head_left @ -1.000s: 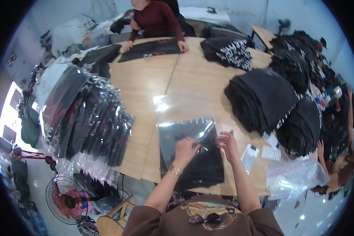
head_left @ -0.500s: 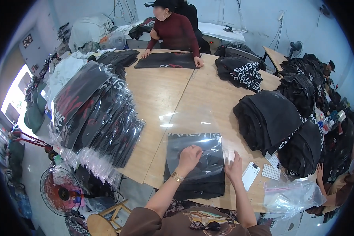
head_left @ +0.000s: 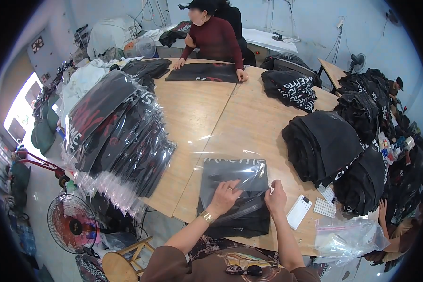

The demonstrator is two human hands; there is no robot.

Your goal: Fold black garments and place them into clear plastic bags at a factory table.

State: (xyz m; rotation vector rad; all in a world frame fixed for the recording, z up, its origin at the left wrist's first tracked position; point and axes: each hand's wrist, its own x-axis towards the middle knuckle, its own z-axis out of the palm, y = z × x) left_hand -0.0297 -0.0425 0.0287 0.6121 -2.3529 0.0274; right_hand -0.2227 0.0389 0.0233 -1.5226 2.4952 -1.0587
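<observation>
I report both my hands on the work at the table's near edge, apart from each other. Compared with half a second ago, my left hand (head_left: 225,196) has come nearer to me over the clear bag (head_left: 250,173); it rests there with fingers loosely spread. My right hand (head_left: 276,197), earlier opened with a finger raised, now has curled fingers at the bag's right side; whether it pinches the film I cannot tell.

The folded black garment (head_left: 239,229) lies flat at the near edge of the table (head_left: 188,108), partly under the bag. Its long axis runs from that edge toward the far side, white lettering at the far end; the bag's film extends beyond it.

Right of it, also near that edge: a white phone-like object (head_left: 298,212), dotted white cards (head_left: 324,207) and loose clear bags (head_left: 350,237). Farther out, bagged garments (head_left: 122,131) fill the left edge and folded black garments (head_left: 322,145) the right. At the far edge, a co-worker (head_left: 216,40) handles another dark garment (head_left: 204,73).
</observation>
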